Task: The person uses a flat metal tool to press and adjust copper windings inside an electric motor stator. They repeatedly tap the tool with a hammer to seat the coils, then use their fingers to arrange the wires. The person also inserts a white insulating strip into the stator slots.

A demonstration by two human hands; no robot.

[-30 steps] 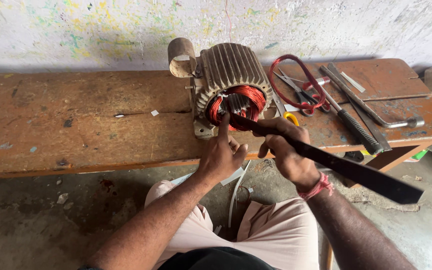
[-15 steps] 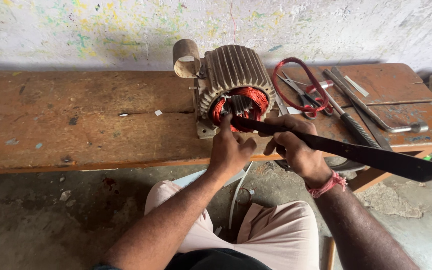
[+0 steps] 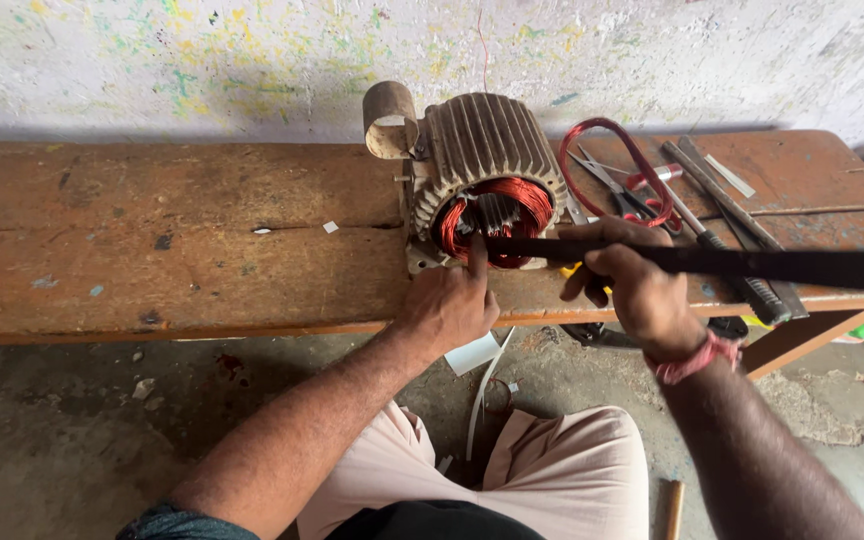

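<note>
Looking down over my own forearms at a worn wooden bench [image 3: 182, 250] set against a paint-flecked wall [image 3: 202, 50].

A ribbed electric motor housing [image 3: 482, 145] sits on the bench near its middle, open end toward me. Inside the opening I see copper-red windings [image 3: 527, 200] ringing the stator slots.

My right hand [image 3: 632, 285] is wrapped shut around a long flat black bar [image 3: 752, 263]. The bar runs nearly level from the right edge of view across the bench, its far tip reaching the lower part of the motor opening, against the windings.

My left hand [image 3: 449, 305] rests at the bench's front edge just below the motor. It grips nothing: the fingers are loosely curled, the index finger stretched up and touching the bar's tip at the rim of the opening.

Right of the motor, on the bench: a loop of red wire [image 3: 617, 165], scissors [image 3: 607, 185] lying partly inside that loop, and a couple of long dark tools [image 3: 722, 215] laid diagonally, passing under the bar.

Concrete floor [image 3: 72, 440] below, with scraps of white strip [image 3: 482, 385] between my knees.
</note>
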